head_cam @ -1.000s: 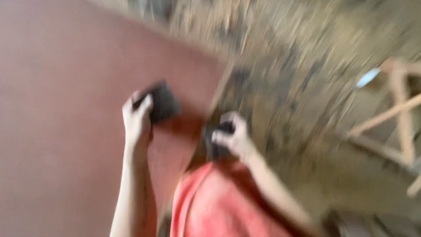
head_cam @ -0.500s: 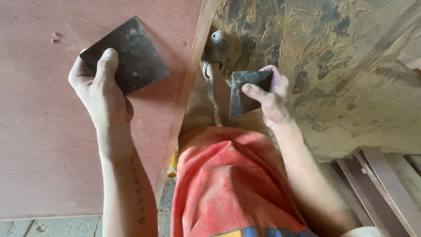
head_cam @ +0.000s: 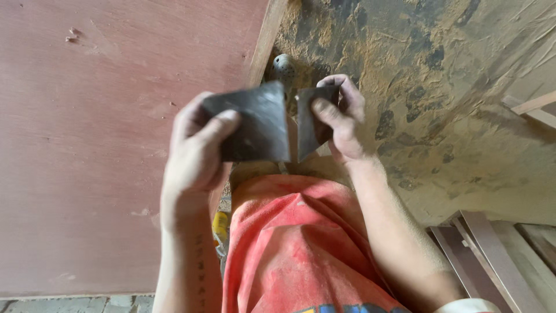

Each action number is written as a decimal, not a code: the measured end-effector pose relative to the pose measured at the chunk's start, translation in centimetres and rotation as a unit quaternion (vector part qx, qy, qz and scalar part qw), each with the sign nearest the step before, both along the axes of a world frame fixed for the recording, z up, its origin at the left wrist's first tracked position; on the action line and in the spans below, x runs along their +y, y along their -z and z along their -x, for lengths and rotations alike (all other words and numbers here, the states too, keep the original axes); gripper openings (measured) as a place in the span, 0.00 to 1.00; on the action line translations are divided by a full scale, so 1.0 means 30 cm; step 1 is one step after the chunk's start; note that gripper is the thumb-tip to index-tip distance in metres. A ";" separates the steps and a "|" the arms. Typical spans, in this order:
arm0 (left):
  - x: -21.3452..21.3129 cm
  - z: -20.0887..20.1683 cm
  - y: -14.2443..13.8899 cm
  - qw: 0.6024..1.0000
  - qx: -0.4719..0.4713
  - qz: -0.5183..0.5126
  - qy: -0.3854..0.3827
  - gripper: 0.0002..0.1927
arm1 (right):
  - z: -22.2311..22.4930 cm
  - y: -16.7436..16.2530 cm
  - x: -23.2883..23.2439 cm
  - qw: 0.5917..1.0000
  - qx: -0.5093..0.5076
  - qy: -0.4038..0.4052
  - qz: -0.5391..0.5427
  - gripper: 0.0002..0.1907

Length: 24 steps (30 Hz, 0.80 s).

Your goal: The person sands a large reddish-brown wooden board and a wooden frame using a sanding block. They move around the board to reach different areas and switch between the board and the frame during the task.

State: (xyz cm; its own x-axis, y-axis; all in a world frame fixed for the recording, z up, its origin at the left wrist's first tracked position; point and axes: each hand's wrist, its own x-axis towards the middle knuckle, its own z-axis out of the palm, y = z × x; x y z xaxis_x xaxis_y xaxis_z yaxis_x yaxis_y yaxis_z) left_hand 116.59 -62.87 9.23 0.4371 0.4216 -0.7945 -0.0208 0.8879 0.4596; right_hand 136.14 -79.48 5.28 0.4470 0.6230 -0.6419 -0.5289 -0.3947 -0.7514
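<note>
The left hand (head_cam: 194,153) grips a dark sheet of sandpaper (head_cam: 255,124) by its left edge, thumb on top and fingers behind. The right hand (head_cam: 341,119) pinches a smaller dark piece of sandpaper (head_cam: 310,124), thumb pressed on its face. The two pieces almost touch in front of the person's red shirt (head_cam: 295,243), just beyond the right edge of the reddish plywood board (head_cam: 104,133). The sheets look thin, light and flexible, probably rough, so a pinch at an edge seems enough. Sawdust covers the floor (head_cam: 452,87).
</note>
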 end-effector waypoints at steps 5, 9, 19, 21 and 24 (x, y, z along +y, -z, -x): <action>-0.125 -0.113 -0.010 0.987 -0.035 0.156 0.003 0.06 | -0.002 0.026 0.012 0.973 0.200 0.095 -0.061 0.18; -0.171 -0.152 -0.011 0.985 -0.047 0.155 -0.055 0.06 | 0.027 0.006 -0.049 0.978 0.179 0.099 0.036 0.18; -0.072 -0.162 -0.026 0.991 -0.063 0.115 -0.038 0.02 | -0.008 -0.045 -0.304 0.980 0.195 -0.045 -0.018 0.17; -0.057 -0.177 -0.045 0.993 -0.062 0.098 -0.016 0.02 | -0.033 -0.054 -0.301 0.965 0.256 0.048 -0.025 0.17; -0.059 -0.206 -0.069 0.996 -0.031 0.079 0.036 0.03 | -0.073 -0.086 -0.255 0.962 0.252 0.090 -0.043 0.19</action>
State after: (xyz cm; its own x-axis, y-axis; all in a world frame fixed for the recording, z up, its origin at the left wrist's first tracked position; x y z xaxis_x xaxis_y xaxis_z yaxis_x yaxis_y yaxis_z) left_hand 122.78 -64.65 11.29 0.5124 0.2597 -0.8186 0.0215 0.9490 0.3145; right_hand 138.32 -87.13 7.87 0.1977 0.6246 -0.7555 -0.8893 -0.2100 -0.4063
